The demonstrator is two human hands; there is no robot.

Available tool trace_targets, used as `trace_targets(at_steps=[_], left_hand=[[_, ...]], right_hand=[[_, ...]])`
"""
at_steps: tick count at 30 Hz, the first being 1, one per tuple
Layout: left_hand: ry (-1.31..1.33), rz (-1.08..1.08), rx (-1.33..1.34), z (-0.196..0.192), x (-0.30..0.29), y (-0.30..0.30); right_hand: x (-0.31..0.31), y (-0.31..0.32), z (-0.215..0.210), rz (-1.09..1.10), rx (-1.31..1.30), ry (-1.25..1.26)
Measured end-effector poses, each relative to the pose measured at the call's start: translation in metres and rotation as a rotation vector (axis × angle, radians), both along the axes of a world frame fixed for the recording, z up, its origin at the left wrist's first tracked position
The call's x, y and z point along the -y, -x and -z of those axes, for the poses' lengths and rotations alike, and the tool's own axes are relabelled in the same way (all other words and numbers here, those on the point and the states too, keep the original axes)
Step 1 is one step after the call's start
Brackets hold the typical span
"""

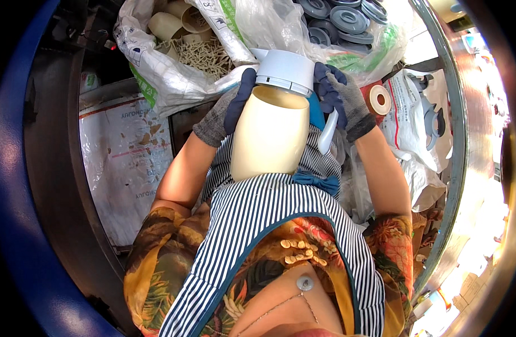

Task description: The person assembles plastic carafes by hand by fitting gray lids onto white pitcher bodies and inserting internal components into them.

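A cream jug body (271,135) rests against my lap, its round open mouth facing up and away from me. Over the far side of that mouth sits a pale blue jug collar (284,68) with a pointed spout on its left; a gap shows between the two on the near side. My left hand (239,101), in a dark-coated grey glove, is closed on the collar's left side beside the jug's rim. My gloved right hand (335,95) grips the collar's right side, with the pale blue handle (327,133) hanging below its fingers.
Beyond my hands, a white sack (157,84) holds cream jug bodies and small beige pieces. A clear bag (376,67) of grey-blue round lids (348,19) stands to its right. A red tape roll (377,100) lies right of my right hand. A metal rail (459,140) curves along the right.
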State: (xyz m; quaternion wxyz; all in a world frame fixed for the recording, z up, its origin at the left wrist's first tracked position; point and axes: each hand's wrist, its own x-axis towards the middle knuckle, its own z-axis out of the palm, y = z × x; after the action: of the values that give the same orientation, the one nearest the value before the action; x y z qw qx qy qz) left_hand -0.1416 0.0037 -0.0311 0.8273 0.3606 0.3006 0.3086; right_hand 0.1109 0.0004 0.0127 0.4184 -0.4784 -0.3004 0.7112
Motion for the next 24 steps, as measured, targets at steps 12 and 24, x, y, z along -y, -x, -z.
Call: trace_targets(at_steps=[12, 24], left_hand=[[-0.357, 0.052, -0.302, -0.031, -0.018, 0.002], [-0.368, 0.059, -0.309, -0.035, -0.006, -0.001]], right_hand=[[0.025, 0.024, 0.008, 0.071, 0.78, -0.449], [0.022, 0.012, 0.03, -0.015, 0.846, -0.638]])
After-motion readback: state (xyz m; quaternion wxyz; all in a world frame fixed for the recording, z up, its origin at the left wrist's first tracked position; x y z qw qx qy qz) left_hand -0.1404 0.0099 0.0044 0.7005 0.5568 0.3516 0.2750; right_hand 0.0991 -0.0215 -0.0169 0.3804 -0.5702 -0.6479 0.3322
